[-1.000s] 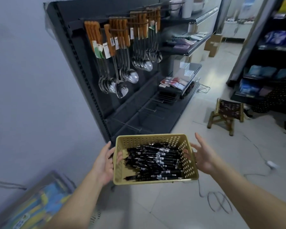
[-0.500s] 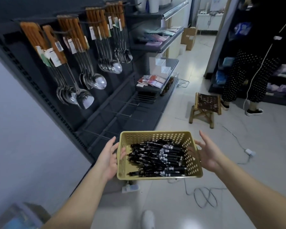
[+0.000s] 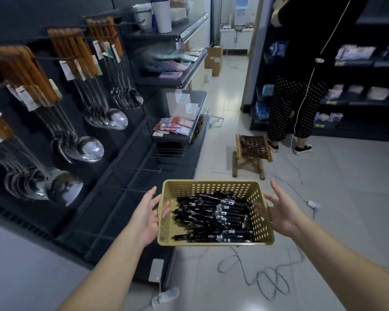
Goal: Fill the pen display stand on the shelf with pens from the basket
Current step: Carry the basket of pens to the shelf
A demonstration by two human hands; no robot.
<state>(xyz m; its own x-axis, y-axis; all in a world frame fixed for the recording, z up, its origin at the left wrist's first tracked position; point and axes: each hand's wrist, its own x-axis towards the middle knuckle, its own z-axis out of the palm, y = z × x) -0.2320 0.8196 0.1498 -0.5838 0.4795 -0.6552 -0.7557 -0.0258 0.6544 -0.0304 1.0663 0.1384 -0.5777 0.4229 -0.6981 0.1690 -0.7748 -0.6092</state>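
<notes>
I carry a tan perforated basket (image 3: 213, 187) at waist height, holding it between both palms. My left hand (image 3: 147, 217) presses its left wall and my right hand (image 3: 281, 212) presses its right wall, fingers spread. Inside lie several black pens (image 3: 213, 217) with silver labels. A clear stepped pen display stand (image 3: 185, 104) sits on a dark shelf (image 3: 201, 95) ahead and to the left, well beyond the basket.
Ladles with wooden handles (image 3: 92, 149) hang on the dark rack at left. A small wooden stool (image 3: 250, 153) stands on the tiled floor ahead. A person in dotted trousers (image 3: 294, 108) stands by the right shelves. Cables (image 3: 265, 279) lie on the floor.
The view has swung right and moved forward along the rack with the basket. The shelf with the clear stand and the person at right have come closer.
</notes>
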